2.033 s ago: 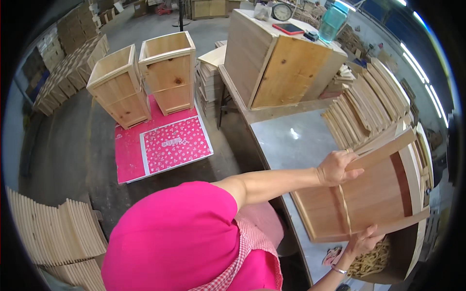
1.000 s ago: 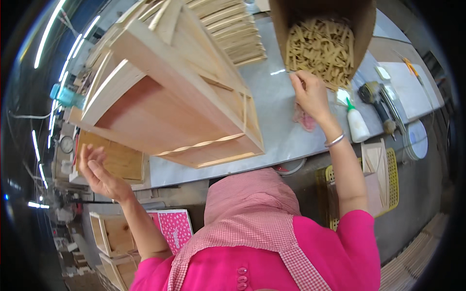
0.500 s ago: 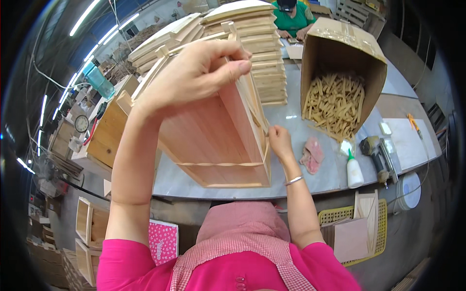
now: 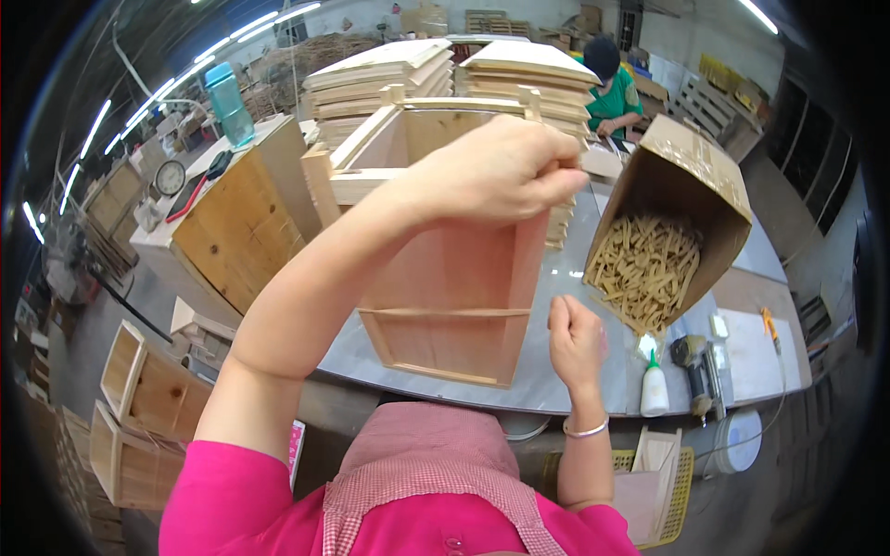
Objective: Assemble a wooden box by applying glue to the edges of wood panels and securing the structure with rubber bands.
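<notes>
A pale wooden box with short corner posts stands on the grey table, its tall panelled side facing me. Across its top reaches my left hand, fingers curled down at the near right upper corner. The wrist and palm hide that corner post. My right hand is closed in a fist to the right of the box, a little apart from it above the table. Whatever it may hold is hidden by the fingers.
A tipped cardboard box spills many thin wooden strips at right. Near it are a white glue bottle and a nail gun. Stacked wooden panels rise behind. A wooden cabinet stands left. One co-worker sits beyond.
My right hand has come away from the right edge of the box toward me. My left hand stays at the top corner. The view has swung, so the box now looks more upright.
</notes>
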A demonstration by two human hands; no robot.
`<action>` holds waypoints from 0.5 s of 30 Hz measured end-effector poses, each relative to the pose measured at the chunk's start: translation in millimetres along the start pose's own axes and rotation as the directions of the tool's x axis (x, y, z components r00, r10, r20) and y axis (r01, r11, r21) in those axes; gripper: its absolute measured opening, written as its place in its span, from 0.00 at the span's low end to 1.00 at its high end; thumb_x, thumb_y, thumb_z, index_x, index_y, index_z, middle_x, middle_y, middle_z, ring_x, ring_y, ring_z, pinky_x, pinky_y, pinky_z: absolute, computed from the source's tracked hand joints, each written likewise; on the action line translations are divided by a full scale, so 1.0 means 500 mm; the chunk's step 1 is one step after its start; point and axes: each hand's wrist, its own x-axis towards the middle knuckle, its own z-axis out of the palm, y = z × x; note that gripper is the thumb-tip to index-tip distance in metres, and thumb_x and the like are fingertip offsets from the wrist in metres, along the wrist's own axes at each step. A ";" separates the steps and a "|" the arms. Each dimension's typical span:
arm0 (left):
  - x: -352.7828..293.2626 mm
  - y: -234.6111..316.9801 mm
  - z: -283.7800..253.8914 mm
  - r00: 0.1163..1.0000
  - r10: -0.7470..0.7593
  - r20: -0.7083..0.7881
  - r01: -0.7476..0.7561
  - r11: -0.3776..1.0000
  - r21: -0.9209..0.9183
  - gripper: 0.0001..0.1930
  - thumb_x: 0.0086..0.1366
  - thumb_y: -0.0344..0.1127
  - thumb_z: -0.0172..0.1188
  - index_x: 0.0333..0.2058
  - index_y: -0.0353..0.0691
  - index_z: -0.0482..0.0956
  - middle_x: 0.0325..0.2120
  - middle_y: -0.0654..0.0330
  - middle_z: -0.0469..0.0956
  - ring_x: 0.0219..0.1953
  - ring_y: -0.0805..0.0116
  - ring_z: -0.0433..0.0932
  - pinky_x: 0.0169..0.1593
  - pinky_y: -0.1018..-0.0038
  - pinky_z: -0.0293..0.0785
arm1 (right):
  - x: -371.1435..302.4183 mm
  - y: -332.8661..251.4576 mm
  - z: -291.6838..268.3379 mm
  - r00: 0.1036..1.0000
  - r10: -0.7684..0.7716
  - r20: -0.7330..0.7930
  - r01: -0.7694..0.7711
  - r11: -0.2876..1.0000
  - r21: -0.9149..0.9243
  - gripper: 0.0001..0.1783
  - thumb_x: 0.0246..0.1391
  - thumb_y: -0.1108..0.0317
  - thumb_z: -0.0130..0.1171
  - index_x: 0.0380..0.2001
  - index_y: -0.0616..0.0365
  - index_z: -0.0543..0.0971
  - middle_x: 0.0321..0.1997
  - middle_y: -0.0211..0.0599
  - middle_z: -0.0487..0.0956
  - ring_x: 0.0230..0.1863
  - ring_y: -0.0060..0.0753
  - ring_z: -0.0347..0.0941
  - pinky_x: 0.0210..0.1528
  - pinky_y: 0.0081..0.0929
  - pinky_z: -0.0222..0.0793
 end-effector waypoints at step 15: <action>-0.346 -0.098 -0.040 0.584 -0.280 -0.762 0.131 0.959 -0.252 0.19 0.69 0.37 0.61 0.56 0.37 0.75 0.54 0.57 0.75 0.57 0.66 0.73 0.60 0.66 0.69 | 0.147 -0.186 0.037 0.863 -0.419 -0.281 0.455 0.887 0.078 0.18 0.62 0.70 0.59 0.54 0.63 0.75 0.47 0.38 0.77 0.44 0.29 0.74 0.43 0.27 0.72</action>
